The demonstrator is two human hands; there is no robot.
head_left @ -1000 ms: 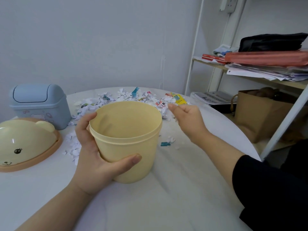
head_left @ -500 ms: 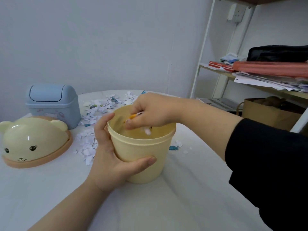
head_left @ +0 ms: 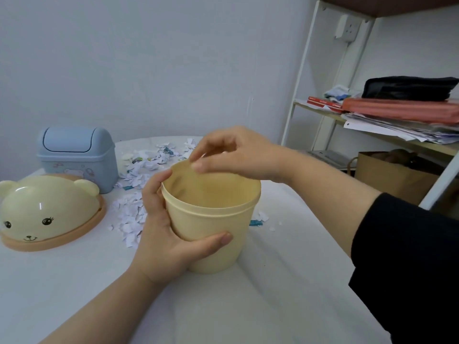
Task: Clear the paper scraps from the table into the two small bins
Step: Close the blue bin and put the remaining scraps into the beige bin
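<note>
Left hand (head_left: 169, 239) grips the cream bin (head_left: 213, 219) from the left: thumb across the front wall, fingers curled round the back near the rim. The bin is upright on the white table (head_left: 223, 306), lid off; I can't see the bottom inside.

Right hand (head_left: 236, 155) hovers over the bin's far rim, fingers loosely bent, pointing left, nothing visible in them. Black sleeve (head_left: 402, 256) on that arm.

Paper scraps (head_left: 131, 214):
- white heap just left of the bin, partly behind the left hand
- wider spread with blue bits behind the bin, toward the table's far edge
- a few strays and one blue piece just right of the bin

Bear-face lid (head_left: 47, 209) lies dome-up at the table's left edge. Blue swing-lid bin (head_left: 77, 157) is just behind it, flap closed.

Metal shelf (head_left: 303, 73) on the right holds loose papers, red folders and a dark folded item. Brown paper bag (head_left: 392, 180) sits under it.
</note>
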